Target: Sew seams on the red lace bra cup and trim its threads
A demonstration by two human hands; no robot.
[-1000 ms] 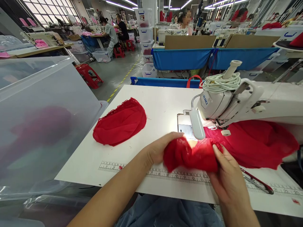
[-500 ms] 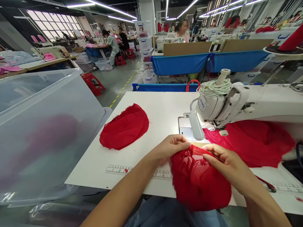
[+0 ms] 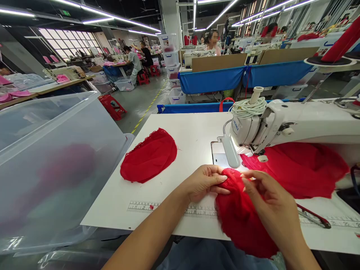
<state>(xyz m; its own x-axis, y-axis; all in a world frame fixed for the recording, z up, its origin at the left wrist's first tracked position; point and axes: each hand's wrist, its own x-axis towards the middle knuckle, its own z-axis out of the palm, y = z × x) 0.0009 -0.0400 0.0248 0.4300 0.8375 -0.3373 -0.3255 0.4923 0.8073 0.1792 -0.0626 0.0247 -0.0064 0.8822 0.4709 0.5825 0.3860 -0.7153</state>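
I see a flat red piece (image 3: 149, 157) at ten o'clock from the held cloth (image 3: 239, 217); left hand (image 3: 206, 182) pinching that red cloth's top, rest drooping; right hand (image 3: 271, 204) curled there, can't tell if gripping; sewing machine (image 3: 303, 122), one o'clock; red-and-metal tool (image 3: 315, 215), three o'clock.

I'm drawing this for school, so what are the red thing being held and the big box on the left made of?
Red cloth: soft, matte fabric, judging by its folds; fibre unclear. Big box: probably smooth, cloudy plastic; its edges glint and red shows dimly through.
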